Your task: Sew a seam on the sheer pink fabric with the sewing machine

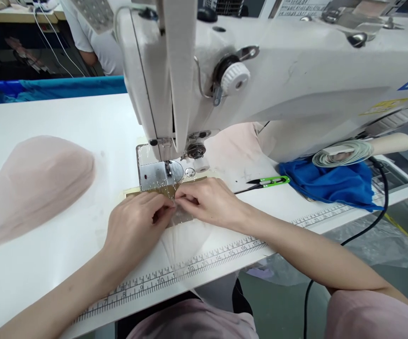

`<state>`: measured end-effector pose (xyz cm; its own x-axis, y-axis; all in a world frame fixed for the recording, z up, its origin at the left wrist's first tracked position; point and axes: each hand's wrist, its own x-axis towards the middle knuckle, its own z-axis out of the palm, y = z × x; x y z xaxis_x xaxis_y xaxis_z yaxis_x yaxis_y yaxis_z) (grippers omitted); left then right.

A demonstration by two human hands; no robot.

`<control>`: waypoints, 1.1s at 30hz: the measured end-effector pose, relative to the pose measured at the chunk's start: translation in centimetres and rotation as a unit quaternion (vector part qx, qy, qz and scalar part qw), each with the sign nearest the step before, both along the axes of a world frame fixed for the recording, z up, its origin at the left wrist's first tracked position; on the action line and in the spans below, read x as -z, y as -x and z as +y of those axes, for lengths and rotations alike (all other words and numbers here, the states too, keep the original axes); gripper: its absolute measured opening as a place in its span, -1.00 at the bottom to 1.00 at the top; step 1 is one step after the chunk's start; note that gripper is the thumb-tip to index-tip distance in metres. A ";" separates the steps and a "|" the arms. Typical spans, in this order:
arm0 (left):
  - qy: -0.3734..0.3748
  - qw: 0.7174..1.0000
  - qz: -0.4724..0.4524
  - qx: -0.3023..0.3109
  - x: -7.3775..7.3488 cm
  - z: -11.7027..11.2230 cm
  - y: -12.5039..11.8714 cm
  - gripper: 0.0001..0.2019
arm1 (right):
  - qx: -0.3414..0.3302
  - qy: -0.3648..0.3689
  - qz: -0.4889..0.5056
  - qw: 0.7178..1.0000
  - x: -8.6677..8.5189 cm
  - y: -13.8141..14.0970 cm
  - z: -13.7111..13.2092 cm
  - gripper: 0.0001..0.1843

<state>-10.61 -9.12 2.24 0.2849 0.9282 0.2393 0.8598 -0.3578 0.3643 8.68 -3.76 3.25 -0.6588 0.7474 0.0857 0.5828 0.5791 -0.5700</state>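
Sheer fabric [172, 238] pinched in left grip [136, 221] and right grip [207, 200]; white table [94, 115] bears pink fabric heap [44, 183], green snips [274, 181].

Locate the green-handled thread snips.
In the head view, the green-handled thread snips lie on the white table, to the right of the right hand and just left of the crumpled blue cloth.

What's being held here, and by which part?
The left hand and right hand pinch sheer fabric, seemingly by its edge near the sewing machine; exact spot hidden.
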 end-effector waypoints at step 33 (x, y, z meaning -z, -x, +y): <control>-0.158 0.971 0.163 0.071 0.9 0.6 0.4 -0.67 | 0.019 -0.324 -0.125 0.938 2.3 0.0 1.0 -0.60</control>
<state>-10.96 -8.51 1.34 0.5131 0.7693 0.3808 0.8449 -0.5308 -0.0661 8.65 -2.79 0.93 -0.6923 0.6156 0.3765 0.6789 0.7325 0.0505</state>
